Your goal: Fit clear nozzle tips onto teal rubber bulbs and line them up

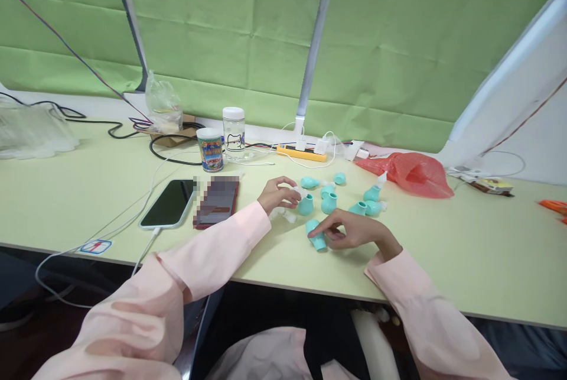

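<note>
- Fingers [290, 190] of the left hand [275, 195], seen from the head camera, are curled with their tips meeting the thumb, just beside an upright teal bulb [305, 205]. Whether they pinch a small white part there cannot be told.
- The right hand [357, 231] rests on the counter [465, 250] at 4 o'clock from the left hand. Its index finger is stretched out, tip touching a teal tube [316, 238] that lies on its side. The other fingers are loosely bent and grip nothing.
- More teal bulbs [330, 203] are scattered from 11 to 1 o'clock of the right hand, some with white tips.
- At 9 o'clock from the left hand lies a red phone [217, 201]; just beyond it is a black phone [169, 203] with a white cable plugged in.
- At 11 o'clock stand a printed cup [209, 149] and a clear jar [234, 132] with a white lid.
- At 2 o'clock a red plastic bag [405, 173] lies near the green cloth [398, 43] backdrop.
- Pale pink sleeves [212, 250] cover both arms.
</note>
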Action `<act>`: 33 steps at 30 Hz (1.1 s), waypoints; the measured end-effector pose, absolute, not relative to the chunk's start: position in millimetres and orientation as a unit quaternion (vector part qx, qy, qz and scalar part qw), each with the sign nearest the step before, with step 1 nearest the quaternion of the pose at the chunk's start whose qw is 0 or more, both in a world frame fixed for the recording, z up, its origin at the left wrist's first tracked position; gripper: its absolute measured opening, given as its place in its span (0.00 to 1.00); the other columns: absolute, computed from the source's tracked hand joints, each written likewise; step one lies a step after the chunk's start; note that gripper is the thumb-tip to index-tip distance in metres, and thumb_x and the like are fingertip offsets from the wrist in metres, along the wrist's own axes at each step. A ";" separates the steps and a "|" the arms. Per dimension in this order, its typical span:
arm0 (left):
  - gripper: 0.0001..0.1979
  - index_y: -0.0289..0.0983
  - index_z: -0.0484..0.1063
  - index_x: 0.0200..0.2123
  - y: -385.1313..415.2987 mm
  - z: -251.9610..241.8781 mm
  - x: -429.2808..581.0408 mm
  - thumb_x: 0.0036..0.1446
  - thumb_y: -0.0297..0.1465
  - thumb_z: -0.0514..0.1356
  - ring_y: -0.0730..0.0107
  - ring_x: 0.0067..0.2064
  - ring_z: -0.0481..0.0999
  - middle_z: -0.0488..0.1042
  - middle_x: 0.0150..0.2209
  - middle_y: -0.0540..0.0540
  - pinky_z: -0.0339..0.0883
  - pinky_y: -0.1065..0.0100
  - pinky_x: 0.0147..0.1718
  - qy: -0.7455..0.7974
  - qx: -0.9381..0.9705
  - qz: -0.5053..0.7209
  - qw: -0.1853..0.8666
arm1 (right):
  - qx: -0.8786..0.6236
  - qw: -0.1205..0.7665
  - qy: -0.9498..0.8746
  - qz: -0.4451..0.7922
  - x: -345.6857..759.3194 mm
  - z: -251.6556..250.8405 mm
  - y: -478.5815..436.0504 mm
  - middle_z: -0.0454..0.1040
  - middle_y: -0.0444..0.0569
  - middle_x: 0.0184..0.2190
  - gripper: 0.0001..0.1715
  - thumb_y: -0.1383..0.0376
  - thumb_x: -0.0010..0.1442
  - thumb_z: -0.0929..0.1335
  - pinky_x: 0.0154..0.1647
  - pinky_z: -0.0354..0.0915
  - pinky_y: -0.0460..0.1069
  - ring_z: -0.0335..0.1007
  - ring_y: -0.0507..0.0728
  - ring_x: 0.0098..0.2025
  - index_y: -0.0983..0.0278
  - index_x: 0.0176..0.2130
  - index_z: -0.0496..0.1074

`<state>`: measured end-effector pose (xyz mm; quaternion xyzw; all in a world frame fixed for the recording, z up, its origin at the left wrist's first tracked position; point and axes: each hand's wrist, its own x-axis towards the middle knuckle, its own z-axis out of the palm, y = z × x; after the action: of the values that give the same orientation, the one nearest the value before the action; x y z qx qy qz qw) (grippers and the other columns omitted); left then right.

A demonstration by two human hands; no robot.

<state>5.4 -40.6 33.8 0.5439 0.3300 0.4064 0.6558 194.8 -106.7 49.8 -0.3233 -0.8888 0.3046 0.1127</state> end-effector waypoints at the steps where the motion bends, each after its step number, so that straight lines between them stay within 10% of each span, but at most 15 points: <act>1: 0.15 0.33 0.62 0.28 -40.4 33.2 5.5 0.33 0.23 0.62 0.76 0.21 0.69 0.70 0.18 0.49 0.67 0.66 0.26 0.328 0.546 0.406 0.656 | -0.333 0.102 -0.888 0.300 195.8 49.2 -106.0 0.54 0.36 0.13 0.24 0.74 0.40 0.62 0.15 0.49 0.41 0.46 0.44 0.16 0.62 0.39 0.70; 14: 0.17 0.32 0.65 0.33 -35.9 23.0 6.7 0.34 0.23 0.62 0.77 0.23 0.69 0.68 0.21 0.50 0.66 0.72 0.23 0.325 0.629 0.422 0.566 | -0.471 0.214 -0.853 0.070 192.3 37.7 -98.1 0.61 0.40 0.12 0.07 0.64 0.43 0.65 0.17 0.51 0.43 0.55 0.47 0.15 0.66 0.25 0.68; 22: 0.13 0.31 0.66 0.27 -40.0 22.5 7.9 0.33 0.26 0.63 0.79 0.24 0.66 0.67 0.24 0.49 0.64 0.75 0.23 0.269 0.722 0.418 0.480 | -0.541 0.298 -0.778 -0.115 195.8 31.5 -94.9 0.58 0.39 0.10 0.20 0.54 0.42 0.66 0.18 0.50 0.44 0.54 0.48 0.15 0.64 0.32 0.69; 33: 0.13 0.33 0.69 0.32 -61.3 27.2 9.3 0.41 0.32 0.59 0.73 0.31 0.69 0.71 0.30 0.44 0.65 0.72 0.29 0.245 0.783 0.422 0.385 | -0.396 0.495 -0.772 0.035 172.7 27.9 -98.2 0.68 0.44 0.18 0.09 0.62 0.45 0.67 0.20 0.60 0.45 0.61 0.49 0.19 0.63 0.30 0.71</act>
<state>9.3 -61.3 27.2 0.7831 0.2448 0.4224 0.3853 172.7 -98.2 27.9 -0.3962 -0.7725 0.0354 0.4950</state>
